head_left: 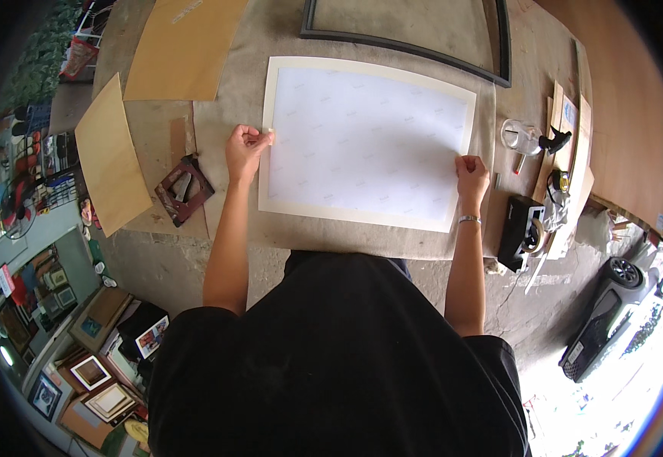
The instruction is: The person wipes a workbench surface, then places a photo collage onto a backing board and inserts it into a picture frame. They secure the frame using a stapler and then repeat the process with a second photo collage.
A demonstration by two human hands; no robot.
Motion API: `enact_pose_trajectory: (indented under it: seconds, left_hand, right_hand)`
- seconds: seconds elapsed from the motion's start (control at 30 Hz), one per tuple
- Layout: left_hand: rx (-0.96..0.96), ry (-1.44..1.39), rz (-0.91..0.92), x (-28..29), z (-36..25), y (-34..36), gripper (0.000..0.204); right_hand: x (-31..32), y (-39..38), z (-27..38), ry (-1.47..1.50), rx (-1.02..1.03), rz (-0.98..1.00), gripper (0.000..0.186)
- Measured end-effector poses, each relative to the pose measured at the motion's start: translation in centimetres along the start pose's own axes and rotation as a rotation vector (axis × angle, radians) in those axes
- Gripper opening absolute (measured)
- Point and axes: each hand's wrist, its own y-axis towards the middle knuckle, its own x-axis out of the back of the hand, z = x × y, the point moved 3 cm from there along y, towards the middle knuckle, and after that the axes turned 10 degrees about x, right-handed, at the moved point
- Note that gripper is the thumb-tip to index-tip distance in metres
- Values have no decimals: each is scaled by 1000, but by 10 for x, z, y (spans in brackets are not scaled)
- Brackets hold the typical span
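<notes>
In front of me on the worktable lies a cream mat board (301,211). A large white sheet (362,141) with faint repeated grey marks covers all but its border. My left hand (245,154) is closed, pinching the left edge of the board between thumb and fingers. On the opposite side my right hand (471,181) has its fingers curled and closed on the board's right edge. Beyond the far edge of the board is a black picture frame (408,47), partly cut off by the view's top.
Brown boards (183,53) lie at the left, near a dark red square tool (184,190). A clear spray bottle (522,137), a black tape dispenser (519,232) and wood strips (575,167) are at the right. The cloth-covered table (331,242) ends just before my body.
</notes>
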Motion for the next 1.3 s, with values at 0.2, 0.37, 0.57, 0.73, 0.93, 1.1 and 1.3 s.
enact_pose_trajectory:
  seconds: [0.2,0.37,0.57,0.73,0.93,1.1,1.3]
  left_hand:
    - [10,23,31,-16,10,2,30]
    - [-28,54,7,-6,9,11,30]
    - [7,-13,19,37,23,18,30]
    - [16,25,14,21,15,16,28]
    - [-13,-36,11,20,11,15,30]
    - [-9,104,-25,8,7,9,30]
    - [13,12,16,1,3,8,30]
  right_hand:
    - [16,-3,-20,-16,-17,-40,18]
    - [5,-2,-2,-30,-13,-28,18]
    - [-27,-17,24,-16,-23,-2,17]
    - [-15,-7,29,-67,-22,0,18]
    - [-20,-1,16,-25,-21,-10,19]
    - [-7,1,5,-33,-9,-17,17]
    - [-2,2,-5,-6,-39,-16,19]
